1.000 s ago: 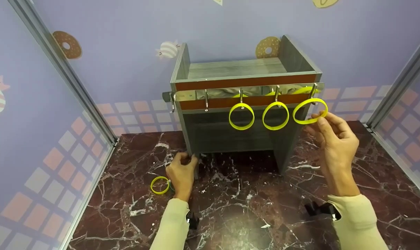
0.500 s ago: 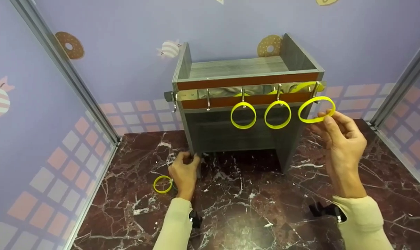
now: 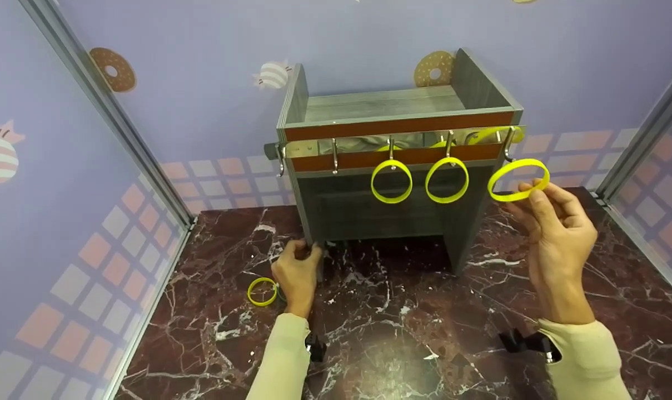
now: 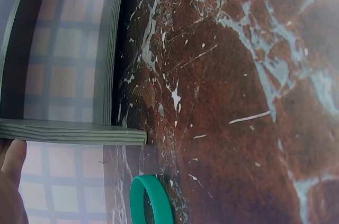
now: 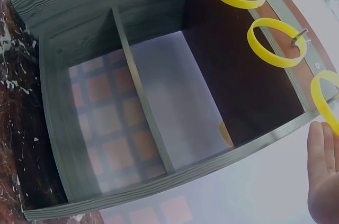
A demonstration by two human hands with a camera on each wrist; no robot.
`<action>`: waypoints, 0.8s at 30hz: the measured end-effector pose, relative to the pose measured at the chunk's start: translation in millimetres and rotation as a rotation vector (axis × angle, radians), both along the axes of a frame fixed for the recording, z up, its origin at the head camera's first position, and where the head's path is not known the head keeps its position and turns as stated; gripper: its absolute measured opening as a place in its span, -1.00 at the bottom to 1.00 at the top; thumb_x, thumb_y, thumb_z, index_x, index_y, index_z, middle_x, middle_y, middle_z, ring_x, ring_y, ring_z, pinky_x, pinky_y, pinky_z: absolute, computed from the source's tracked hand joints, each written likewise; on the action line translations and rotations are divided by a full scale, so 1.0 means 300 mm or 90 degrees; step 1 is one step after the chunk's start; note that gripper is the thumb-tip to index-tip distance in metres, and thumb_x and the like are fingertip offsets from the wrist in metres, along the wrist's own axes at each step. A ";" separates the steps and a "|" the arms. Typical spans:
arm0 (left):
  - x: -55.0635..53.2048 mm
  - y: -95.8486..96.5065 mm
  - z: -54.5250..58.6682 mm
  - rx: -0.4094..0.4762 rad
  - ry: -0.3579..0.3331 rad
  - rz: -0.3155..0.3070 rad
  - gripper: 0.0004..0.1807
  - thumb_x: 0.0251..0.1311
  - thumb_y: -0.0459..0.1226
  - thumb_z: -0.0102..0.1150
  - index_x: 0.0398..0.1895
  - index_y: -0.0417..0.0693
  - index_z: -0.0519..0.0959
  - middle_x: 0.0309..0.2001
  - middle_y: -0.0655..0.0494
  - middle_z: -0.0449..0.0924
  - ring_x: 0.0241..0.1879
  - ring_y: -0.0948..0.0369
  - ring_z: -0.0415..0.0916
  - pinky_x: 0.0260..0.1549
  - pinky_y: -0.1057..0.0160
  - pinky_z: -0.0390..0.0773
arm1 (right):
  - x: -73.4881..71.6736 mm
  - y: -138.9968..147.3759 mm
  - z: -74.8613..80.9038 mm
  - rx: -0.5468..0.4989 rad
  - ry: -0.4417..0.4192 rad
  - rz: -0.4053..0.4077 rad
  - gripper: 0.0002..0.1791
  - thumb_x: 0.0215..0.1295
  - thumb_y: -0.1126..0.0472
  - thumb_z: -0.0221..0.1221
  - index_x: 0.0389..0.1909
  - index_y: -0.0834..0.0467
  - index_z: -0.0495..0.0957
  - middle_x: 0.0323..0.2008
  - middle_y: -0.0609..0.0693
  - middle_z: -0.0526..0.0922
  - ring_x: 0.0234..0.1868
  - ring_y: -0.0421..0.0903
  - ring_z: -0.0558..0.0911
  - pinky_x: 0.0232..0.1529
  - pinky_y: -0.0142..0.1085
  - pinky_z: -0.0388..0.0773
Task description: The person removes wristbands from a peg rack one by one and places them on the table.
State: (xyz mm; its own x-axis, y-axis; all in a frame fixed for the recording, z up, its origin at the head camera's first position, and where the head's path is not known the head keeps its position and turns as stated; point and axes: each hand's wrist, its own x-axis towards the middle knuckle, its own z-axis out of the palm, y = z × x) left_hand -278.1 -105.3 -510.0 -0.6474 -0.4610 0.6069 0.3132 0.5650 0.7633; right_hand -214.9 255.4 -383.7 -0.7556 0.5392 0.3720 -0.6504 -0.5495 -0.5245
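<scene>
My right hand (image 3: 563,244) pinches a yellow wristband (image 3: 508,197) by its lower right edge, with its top just under the rightmost hook (image 3: 509,145). In the right wrist view this band overlaps the hook's tip. Two more yellow wristbands (image 3: 392,200) hang from neighbouring hooks on the metal strip (image 3: 363,144). Low on the left, my left hand (image 3: 295,278) grips the side panel of the grey wooden shelf (image 3: 369,219); its thumb and fingers bend round the panel's front edge. A green wristband (image 4: 159,197) lies close to that hand, mostly hidden in the head view.
Another yellow wristband (image 3: 262,304) lies on the dark red marbled table (image 3: 391,355), left of the shelf. Bare hooks (image 3: 335,155) stick out at the strip's left end. Purple printed walls (image 3: 202,83) enclose the table at the back and both sides.
My right hand has shifted to the right and slightly down with its wristband, relative to the end hook. My left hand stays on the shelf panel. The head view has moved a little.
</scene>
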 end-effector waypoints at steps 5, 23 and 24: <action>-0.001 -0.002 -0.002 0.001 -0.002 0.004 -0.87 -0.02 -0.39 0.56 -0.43 -0.18 0.74 -0.49 0.00 0.76 -0.51 0.03 0.71 -0.39 -0.08 0.66 | 0.000 0.005 -0.015 -0.013 -0.013 -0.009 -0.69 0.32 0.61 0.28 0.03 0.66 0.52 -0.17 0.48 0.70 -0.26 0.19 0.80 -0.18 -0.09 0.75; 0.008 0.005 0.002 0.004 -0.017 -0.001 -0.88 0.01 -0.37 0.56 -0.42 -0.15 0.75 -0.47 0.05 0.77 -0.50 0.07 0.71 -0.39 -0.04 0.67 | -0.001 0.027 -0.115 -0.016 -0.078 -0.051 -0.68 0.29 0.55 0.35 0.01 0.63 0.57 -0.18 0.42 0.73 -0.32 0.11 0.79 -0.25 -0.15 0.76; 0.009 0.005 0.003 0.005 -0.017 -0.004 -0.88 0.02 -0.38 0.56 -0.41 -0.14 0.75 -0.48 0.05 0.77 -0.51 0.09 0.71 -0.39 -0.04 0.67 | -0.002 0.029 -0.123 -0.016 -0.083 -0.052 -0.68 0.29 0.55 0.35 0.01 0.62 0.57 -0.18 0.42 0.73 -0.33 0.10 0.78 -0.26 -0.15 0.76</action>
